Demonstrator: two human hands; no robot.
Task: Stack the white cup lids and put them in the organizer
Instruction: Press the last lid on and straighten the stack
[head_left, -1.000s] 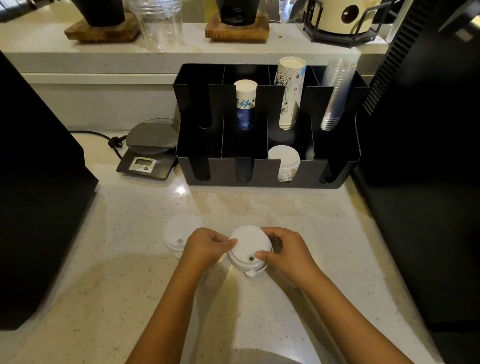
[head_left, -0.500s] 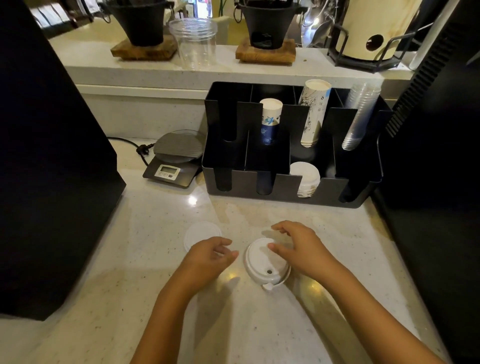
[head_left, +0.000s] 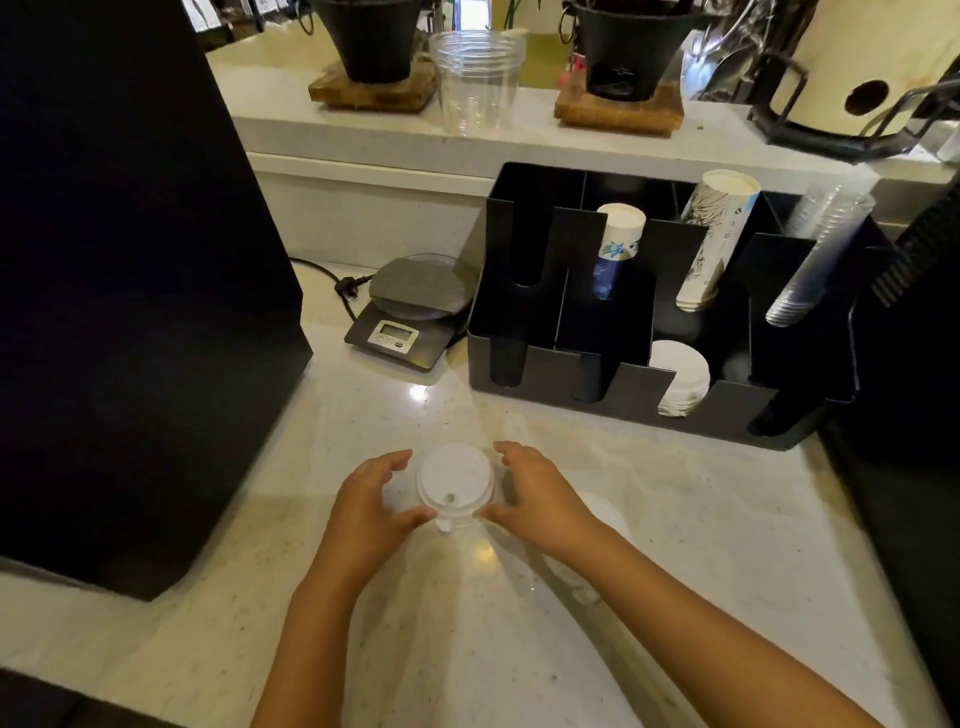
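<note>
A white lid (head_left: 454, 486) is being gripped on the counter (head_left: 701, 519) between the left hand (head_left: 366, 512) and the right hand (head_left: 540, 499), fingers curled round its rim. Beyond the right hand, stacked lids (head_left: 680, 376) are being held in the black organizer (head_left: 545, 371).

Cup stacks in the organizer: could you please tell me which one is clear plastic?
The rightmost stack, see-through; the short blue-printed stack and the tall grey-printed stack are paper.

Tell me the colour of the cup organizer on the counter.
The organizer is plain black with no pattern; the head view shows it clearly.
</note>
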